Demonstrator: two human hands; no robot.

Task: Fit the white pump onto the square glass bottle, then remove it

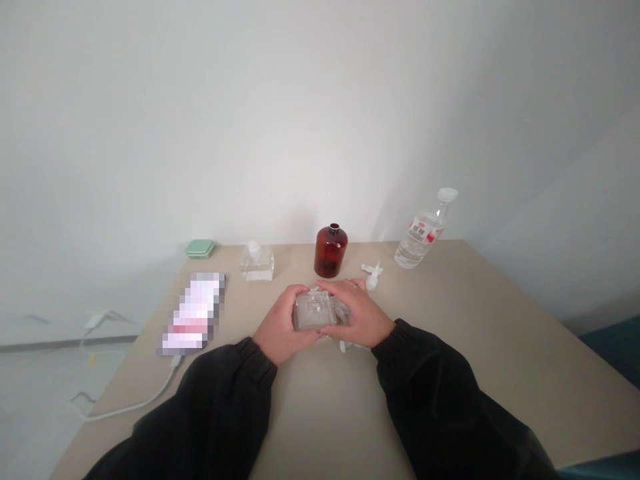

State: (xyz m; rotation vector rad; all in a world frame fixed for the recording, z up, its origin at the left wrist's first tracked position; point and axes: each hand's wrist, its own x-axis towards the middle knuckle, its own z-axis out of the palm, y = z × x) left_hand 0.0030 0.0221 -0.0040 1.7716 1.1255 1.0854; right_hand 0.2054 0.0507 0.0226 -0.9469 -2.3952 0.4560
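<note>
My left hand and my right hand are both closed around a clear square glass bottle, one at each side, with the fingers curled over its top. I hold it over the middle of the beige table, though I cannot tell whether it rests on the surface. A ring sits on my right hand, and black sleeves gather at both wrists. A small white plastic piece shows just below my hands, and a white pump head lies just beyond my right hand. Along the far edge, from left to right, are a flat green case, a second square glass bottle with a white top, an amber glass bottle, and a plastic water bottle at the far right corner. To my left lies a rectangular object, too pixelated to identify, with a white cable running off the table's left side. A plain white wall rises behind the table, and a pale floor shows at the left.
</note>
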